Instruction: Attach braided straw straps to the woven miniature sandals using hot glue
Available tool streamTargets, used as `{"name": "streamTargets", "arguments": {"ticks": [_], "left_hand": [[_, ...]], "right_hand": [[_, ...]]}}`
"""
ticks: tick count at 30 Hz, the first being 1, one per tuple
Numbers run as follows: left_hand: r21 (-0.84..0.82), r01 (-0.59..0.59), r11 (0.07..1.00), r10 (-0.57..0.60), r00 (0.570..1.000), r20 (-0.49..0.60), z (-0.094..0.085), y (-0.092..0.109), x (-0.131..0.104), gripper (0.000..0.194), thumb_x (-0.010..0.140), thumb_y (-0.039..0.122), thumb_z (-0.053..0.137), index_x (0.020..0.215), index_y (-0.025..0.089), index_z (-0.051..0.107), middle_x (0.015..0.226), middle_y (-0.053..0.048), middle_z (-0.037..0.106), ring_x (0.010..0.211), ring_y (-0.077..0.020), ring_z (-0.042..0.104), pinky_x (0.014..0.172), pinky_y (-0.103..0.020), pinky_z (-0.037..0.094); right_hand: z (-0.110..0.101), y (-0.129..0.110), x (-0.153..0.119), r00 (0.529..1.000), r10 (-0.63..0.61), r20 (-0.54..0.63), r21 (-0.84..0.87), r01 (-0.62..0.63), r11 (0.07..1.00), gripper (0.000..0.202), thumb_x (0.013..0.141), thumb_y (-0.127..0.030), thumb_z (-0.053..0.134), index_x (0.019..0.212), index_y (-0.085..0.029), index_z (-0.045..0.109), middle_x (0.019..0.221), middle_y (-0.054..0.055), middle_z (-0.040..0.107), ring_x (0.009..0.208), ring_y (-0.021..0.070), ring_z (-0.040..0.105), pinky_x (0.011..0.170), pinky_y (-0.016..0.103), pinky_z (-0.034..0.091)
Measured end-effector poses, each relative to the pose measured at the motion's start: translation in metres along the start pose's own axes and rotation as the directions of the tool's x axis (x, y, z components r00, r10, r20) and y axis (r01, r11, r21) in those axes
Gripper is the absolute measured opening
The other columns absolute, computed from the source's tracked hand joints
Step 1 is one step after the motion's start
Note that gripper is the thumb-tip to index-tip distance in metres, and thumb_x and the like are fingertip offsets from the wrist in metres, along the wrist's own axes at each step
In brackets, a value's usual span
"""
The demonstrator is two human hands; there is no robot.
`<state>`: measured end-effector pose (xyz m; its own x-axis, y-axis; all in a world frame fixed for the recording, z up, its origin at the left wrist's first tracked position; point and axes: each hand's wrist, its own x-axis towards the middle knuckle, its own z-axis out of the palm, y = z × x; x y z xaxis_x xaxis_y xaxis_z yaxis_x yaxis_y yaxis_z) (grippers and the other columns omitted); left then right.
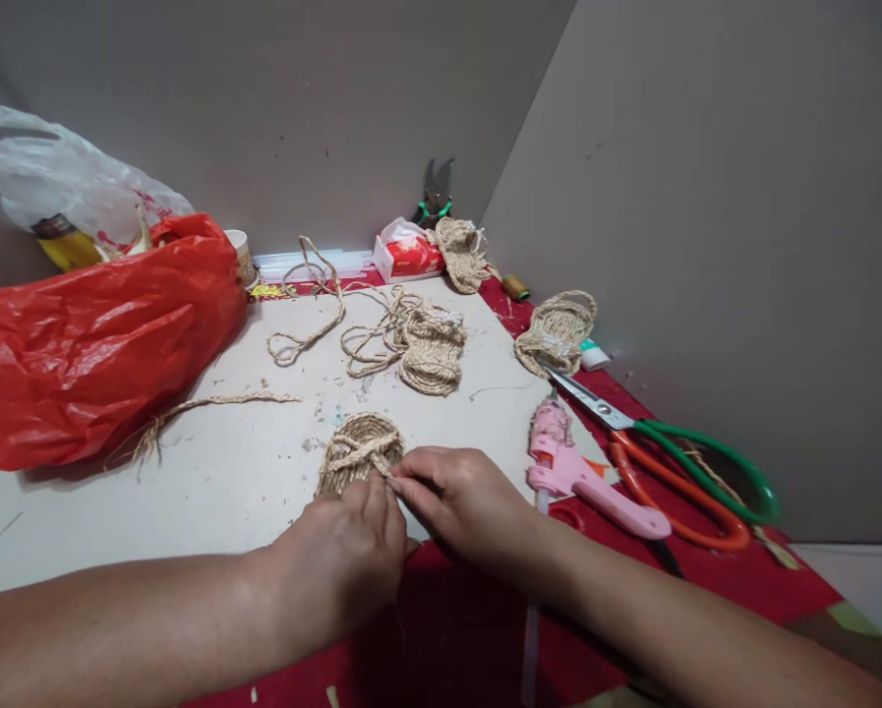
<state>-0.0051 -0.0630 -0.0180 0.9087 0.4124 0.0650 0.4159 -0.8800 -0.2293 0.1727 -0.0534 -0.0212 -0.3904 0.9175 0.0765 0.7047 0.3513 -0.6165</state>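
Observation:
A small slipper woven of straw braid [360, 447] lies on the white board in front of me, with braided straps crossing over its top. My left hand [356, 546] closes round its near end and hides that part. From the right side, the thumb and fingers of my right hand [447, 487] pinch a strap at the slipper's edge. Just beyond it sits another woven straw piece [432, 349] with clear beads and loose braid cord [371, 339] beside it.
To the right lie a pink glue gun [558, 462] and large scissors [632, 428] with green and orange handles. A red plastic bag [108, 344] fills the left. More straw slippers [557, 329], a tissue pack [409, 254] and pliers [436, 192] stand near the grey walls.

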Motion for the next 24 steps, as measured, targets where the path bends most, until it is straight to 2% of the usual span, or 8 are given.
{"name": "streamTargets", "arguments": {"ticks": [3,6,8,10,13,16,19,24], "left_hand": [[0.031,-0.011,0.999,0.011,1.000,-0.011,0.000,-0.001,-0.001,0.022,0.083,0.013,0.048,0.097,0.006,0.062,0.100,-0.021,0.068,0.079,-0.0271,0.066,0.058,-0.035,0.057],[0.026,0.047,0.999,-0.045,0.997,-0.067,0.002,-0.002,-0.002,0.025,0.087,0.020,0.046,0.101,0.005,0.061,0.095,-0.020,0.068,0.072,-0.0256,0.065,0.053,-0.035,0.056],[-0.005,0.074,0.997,-0.074,0.995,-0.071,0.002,-0.002,-0.002,0.024,0.088,0.021,0.046,0.101,0.007,0.060,0.092,-0.018,0.067,0.069,-0.0246,0.065,0.051,-0.035,0.055],[-0.020,0.094,0.995,-0.095,0.993,-0.071,0.002,-0.002,-0.002,0.025,0.088,0.020,0.045,0.104,0.007,0.059,0.099,-0.021,0.066,0.071,-0.0249,0.066,0.052,-0.035,0.056],[-0.027,0.096,0.995,-0.098,0.993,-0.071,0.000,-0.002,-0.001,0.025,0.087,0.017,0.045,0.106,0.007,0.057,0.116,-0.028,0.061,0.079,-0.0271,0.068,0.056,-0.036,0.058],[-0.062,0.083,0.995,-0.084,0.996,-0.014,-0.002,-0.005,0.001,0.016,0.086,0.016,0.046,0.095,0.011,0.058,0.113,-0.025,0.064,0.080,-0.0280,0.069,0.056,-0.037,0.058],[-0.070,0.064,0.995,-0.061,0.997,0.051,-0.006,-0.006,0.004,0.015,0.084,0.013,0.047,0.093,0.012,0.058,0.111,-0.024,0.066,0.078,-0.0272,0.069,0.058,-0.038,0.059],[-0.043,0.040,0.998,-0.035,0.994,0.108,-0.009,-0.003,0.006,0.025,0.076,0.006,0.047,0.097,0.010,0.059,0.104,-0.024,0.068,0.075,-0.0290,0.070,0.053,-0.037,0.059]], "right_hand": [[-0.010,0.000,0.002,0.999,0.021,0.039,0.029,-0.022,0.999,0.015,0.086,-0.017,0.056,0.083,-0.019,0.070,0.079,0.004,0.073,0.071,0.0152,0.065,0.066,0.023,0.045],[-0.023,0.000,0.003,0.995,0.045,0.084,0.029,-0.048,0.998,0.014,0.084,-0.019,0.059,0.085,-0.021,0.073,0.078,0.003,0.074,0.067,0.0150,0.065,0.063,0.023,0.045],[-0.030,0.001,0.003,0.996,0.045,0.076,0.022,-0.047,0.999,0.014,0.083,-0.018,0.059,0.081,-0.020,0.073,0.073,0.002,0.074,0.063,0.0146,0.065,0.060,0.023,0.045],[-0.033,0.001,0.001,0.998,0.024,0.056,0.033,-0.026,0.999,0.016,0.084,-0.018,0.058,0.082,-0.021,0.074,0.074,0.002,0.074,0.063,0.0148,0.066,0.061,0.022,0.046],[-0.033,0.002,-0.001,0.999,-0.002,0.032,0.045,0.001,0.999,0.023,0.085,-0.017,0.055,0.098,-0.022,0.073,0.090,0.005,0.076,0.077,0.0177,0.069,0.071,0.026,0.050],[-0.031,0.002,-0.001,0.996,-0.026,0.085,0.019,0.024,1.000,0.032,0.086,-0.015,0.051,0.112,-0.021,0.068,0.105,0.008,0.073,0.091,0.0207,0.069,0.080,0.030,0.050],[-0.031,0.002,0.000,0.987,-0.057,0.150,-0.011,0.060,0.998,0.031,0.089,-0.015,0.048,0.109,-0.022,0.070,0.098,0.007,0.075,0.085,0.0192,0.069,0.074,0.027,0.050],[-0.029,0.003,-0.003,0.963,-0.145,0.227,-0.119,0.175,0.977,0.028,0.095,-0.022,0.042,0.101,-0.021,0.069,0.078,0.004,0.071,0.066,0.0149,0.063,0.060,0.023,0.043]]}}
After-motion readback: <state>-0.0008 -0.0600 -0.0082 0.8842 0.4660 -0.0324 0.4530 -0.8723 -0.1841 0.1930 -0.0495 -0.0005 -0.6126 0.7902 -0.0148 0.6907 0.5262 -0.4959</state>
